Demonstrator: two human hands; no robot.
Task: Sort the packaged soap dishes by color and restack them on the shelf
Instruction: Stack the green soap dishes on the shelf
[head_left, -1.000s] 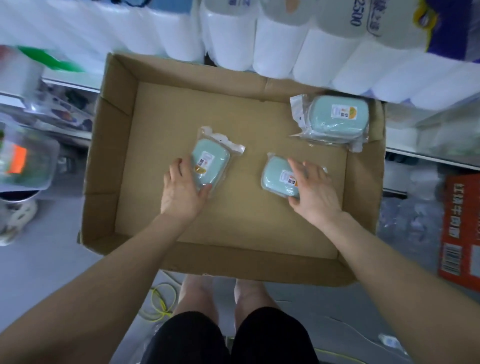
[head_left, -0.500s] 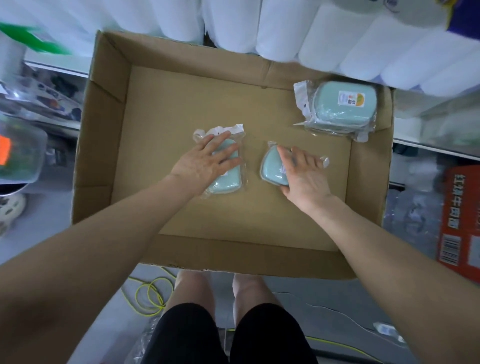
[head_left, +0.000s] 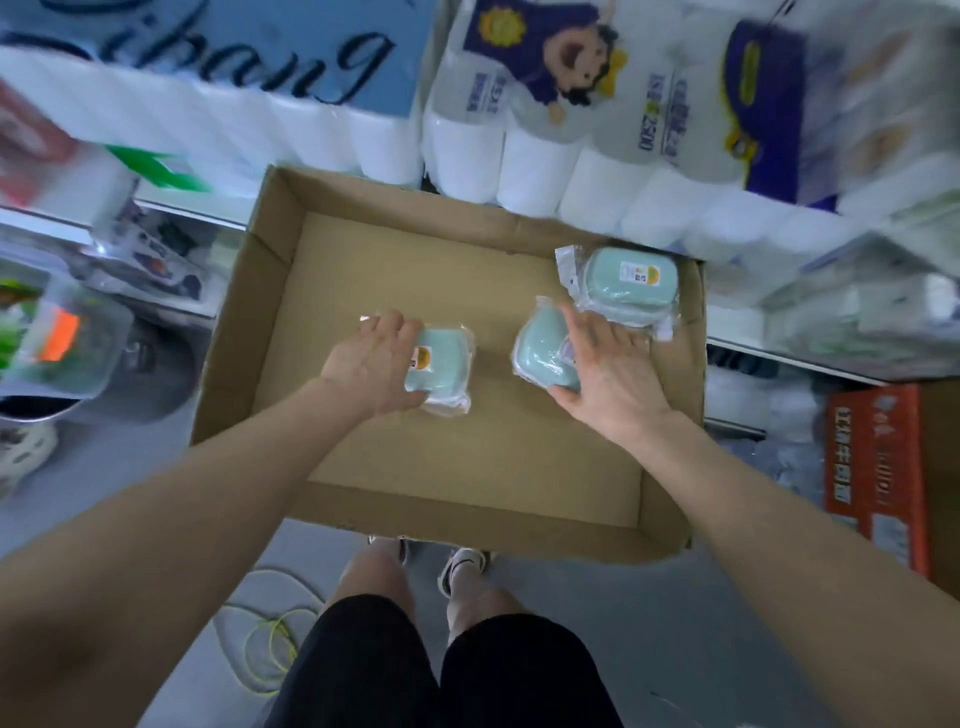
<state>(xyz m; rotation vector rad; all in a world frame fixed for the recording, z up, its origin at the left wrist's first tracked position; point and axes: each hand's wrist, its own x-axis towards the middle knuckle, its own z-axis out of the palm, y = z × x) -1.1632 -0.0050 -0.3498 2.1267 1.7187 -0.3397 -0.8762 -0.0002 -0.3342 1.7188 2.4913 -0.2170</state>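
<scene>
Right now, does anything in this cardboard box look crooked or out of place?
Slightly: the soap dish under the right hand sits tipped, while the left-hand one and the corner stack lie flat.

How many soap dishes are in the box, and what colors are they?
Mint-green soap dishes in plastic bags: 3 that I can tell. One is under the left hand at, one under the right hand at, and one at the box's far right corner, which may be a small stack.
Other colors: 0
Total: 3, inside the cardboard box.
</scene>
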